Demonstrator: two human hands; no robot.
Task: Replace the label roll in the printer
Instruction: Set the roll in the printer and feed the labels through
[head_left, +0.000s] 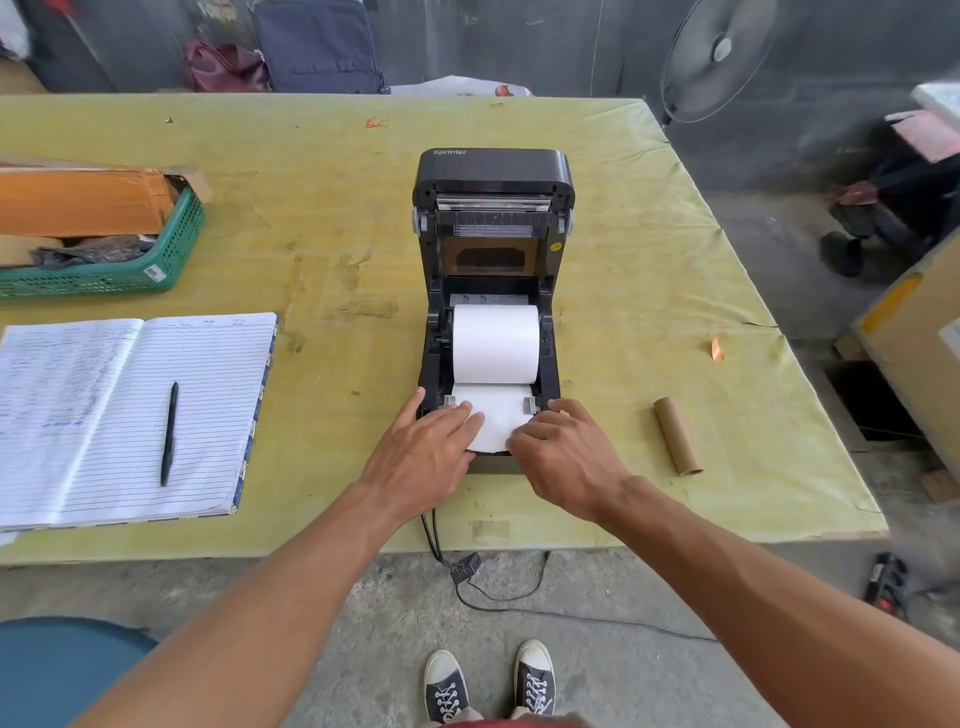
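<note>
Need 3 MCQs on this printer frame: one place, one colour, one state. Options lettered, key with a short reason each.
1. Where does the empty cardboard core lie?
A. On the table, right of the printer
B. In the green basket
C. On the open notebook

2. What colour is the basket at the table's left edge?
A. Red
B. Green
C. White

3. What state is the printer lid in?
A. Shut flat
B. Taken off and laid on the table
C. Raised open, with the label roll seated inside

Key:
1 A: the core rests on the yellow-green table, apart from the printer, on its right.
2 B: its mesh wall is green.
3 C: the lid stands up behind the white label roll, while the left hand and right hand press the label's free end at the front.
</note>
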